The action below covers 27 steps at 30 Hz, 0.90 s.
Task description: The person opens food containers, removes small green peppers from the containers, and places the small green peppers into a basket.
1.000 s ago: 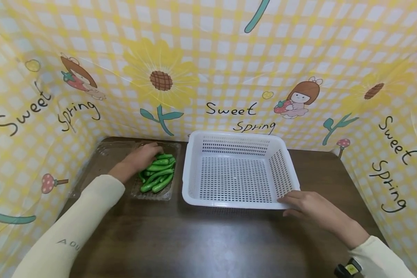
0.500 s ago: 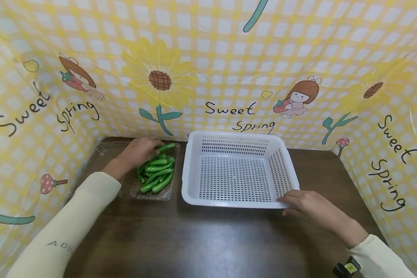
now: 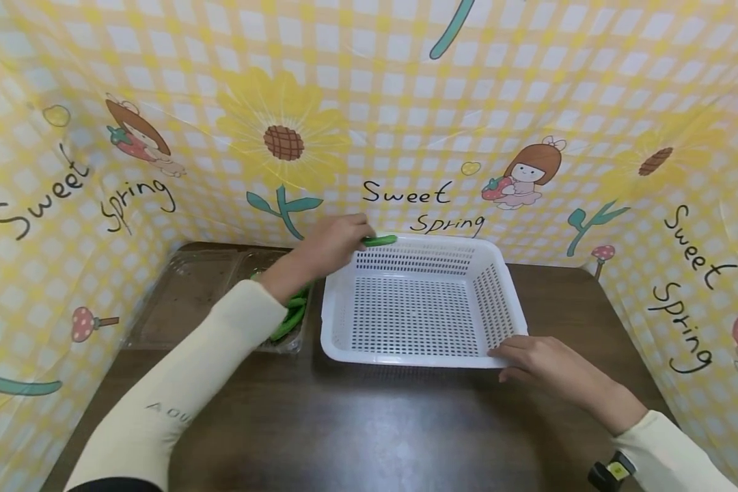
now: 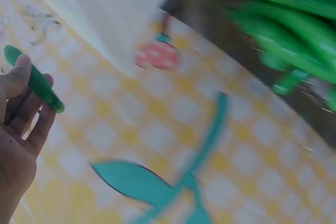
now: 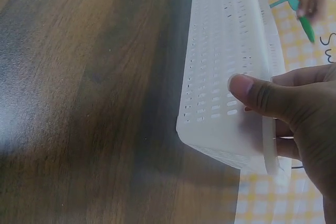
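My left hand (image 3: 333, 244) pinches one green pepper (image 3: 380, 240) above the far left edge of a white perforated basket (image 3: 406, 361). The left wrist view shows this pepper (image 4: 39, 83) between thumb and fingers. My right hand (image 3: 544, 362) grips the basket's near right corner; in the right wrist view its thumb (image 5: 249, 88) lies on the outer wall and the fingers pass over the rim. More green peppers (image 3: 292, 321) lie in a clear plastic box (image 3: 292, 348) left of the basket, partly hidden by my left forearm. No pepper shows inside the basket.
The clear box's lid (image 3: 181, 294) lies folded out to the left on the dark wooden table (image 3: 369, 424). A yellow checked cloth (image 3: 406, 123) with printed flowers rises behind and on both sides.
My left hand has lifted a pepper out of the clear box and carried it right, over the basket's far left edge. My right hand stays at the basket corner.
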Each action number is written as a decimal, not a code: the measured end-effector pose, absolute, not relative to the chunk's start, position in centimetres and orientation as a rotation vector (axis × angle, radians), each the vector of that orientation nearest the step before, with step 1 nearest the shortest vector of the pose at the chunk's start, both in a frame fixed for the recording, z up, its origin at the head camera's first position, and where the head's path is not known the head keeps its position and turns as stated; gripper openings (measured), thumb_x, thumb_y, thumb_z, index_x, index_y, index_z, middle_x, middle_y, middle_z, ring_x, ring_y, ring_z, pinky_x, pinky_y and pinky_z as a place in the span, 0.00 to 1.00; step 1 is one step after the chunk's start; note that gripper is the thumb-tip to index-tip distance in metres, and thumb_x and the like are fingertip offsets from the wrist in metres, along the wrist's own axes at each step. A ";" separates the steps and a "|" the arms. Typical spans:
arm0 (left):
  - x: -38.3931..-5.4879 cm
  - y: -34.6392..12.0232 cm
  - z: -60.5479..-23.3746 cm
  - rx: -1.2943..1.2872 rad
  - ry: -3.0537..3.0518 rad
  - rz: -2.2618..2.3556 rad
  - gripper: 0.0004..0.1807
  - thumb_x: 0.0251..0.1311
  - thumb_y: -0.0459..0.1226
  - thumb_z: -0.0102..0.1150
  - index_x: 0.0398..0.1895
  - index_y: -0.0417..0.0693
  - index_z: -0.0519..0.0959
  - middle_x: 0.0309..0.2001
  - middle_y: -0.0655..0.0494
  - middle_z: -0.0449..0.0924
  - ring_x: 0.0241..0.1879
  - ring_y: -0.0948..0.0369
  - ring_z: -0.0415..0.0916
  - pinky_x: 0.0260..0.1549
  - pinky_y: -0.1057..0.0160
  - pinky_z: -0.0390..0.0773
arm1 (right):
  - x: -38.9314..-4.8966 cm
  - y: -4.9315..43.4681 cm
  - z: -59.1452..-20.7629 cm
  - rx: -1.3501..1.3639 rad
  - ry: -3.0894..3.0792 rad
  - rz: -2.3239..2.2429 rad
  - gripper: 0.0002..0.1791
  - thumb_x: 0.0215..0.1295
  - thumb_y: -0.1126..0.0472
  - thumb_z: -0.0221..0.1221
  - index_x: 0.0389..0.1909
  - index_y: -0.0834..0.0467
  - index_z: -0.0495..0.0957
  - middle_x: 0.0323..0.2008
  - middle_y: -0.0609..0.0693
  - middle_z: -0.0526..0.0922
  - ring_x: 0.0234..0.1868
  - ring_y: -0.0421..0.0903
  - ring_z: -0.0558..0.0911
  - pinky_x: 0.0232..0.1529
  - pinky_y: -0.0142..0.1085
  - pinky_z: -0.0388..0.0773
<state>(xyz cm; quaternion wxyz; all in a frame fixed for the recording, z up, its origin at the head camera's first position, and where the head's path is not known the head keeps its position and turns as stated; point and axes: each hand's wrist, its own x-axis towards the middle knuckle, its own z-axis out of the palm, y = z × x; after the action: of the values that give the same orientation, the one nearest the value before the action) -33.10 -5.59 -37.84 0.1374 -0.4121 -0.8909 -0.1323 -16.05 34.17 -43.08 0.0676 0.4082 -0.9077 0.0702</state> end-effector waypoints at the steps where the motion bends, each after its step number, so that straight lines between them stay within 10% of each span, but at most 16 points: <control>1: -33.3 -4.3 -37.8 -1.193 -2.611 -0.355 0.12 0.63 0.31 0.68 0.49 0.43 0.85 0.41 0.52 0.82 0.39 0.57 0.83 0.38 0.61 0.85 | -16.1 34.3 -43.1 1.224 -2.747 0.211 0.21 0.53 0.56 0.75 0.49 0.52 0.84 0.43 0.40 0.87 0.40 0.36 0.86 0.37 0.34 0.85; 17: -35.3 11.9 -41.5 -1.149 -3.066 -0.412 0.10 0.67 0.28 0.57 0.46 0.48 0.82 0.42 0.57 0.84 0.38 0.62 0.78 0.45 0.65 0.80 | -16.3 34.2 -43.6 1.229 -2.776 0.262 0.21 0.54 0.55 0.75 0.49 0.51 0.85 0.43 0.39 0.87 0.41 0.34 0.85 0.39 0.32 0.84; 27: -36.2 14.5 -45.7 -0.988 -3.156 -0.668 0.12 0.70 0.37 0.45 0.34 0.48 0.80 0.29 0.59 0.75 0.28 0.62 0.68 0.30 0.66 0.68 | -16.2 34.4 -43.1 1.222 -2.770 0.281 0.19 0.55 0.56 0.74 0.48 0.53 0.85 0.42 0.40 0.87 0.40 0.35 0.85 0.37 0.32 0.84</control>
<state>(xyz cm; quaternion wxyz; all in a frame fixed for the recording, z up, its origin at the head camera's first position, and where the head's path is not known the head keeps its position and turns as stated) -36.19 14.49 -45.67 -0.1157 -0.2909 -0.9292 -0.1966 -16.24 34.41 -43.13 0.0505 0.4012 -0.9099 0.0924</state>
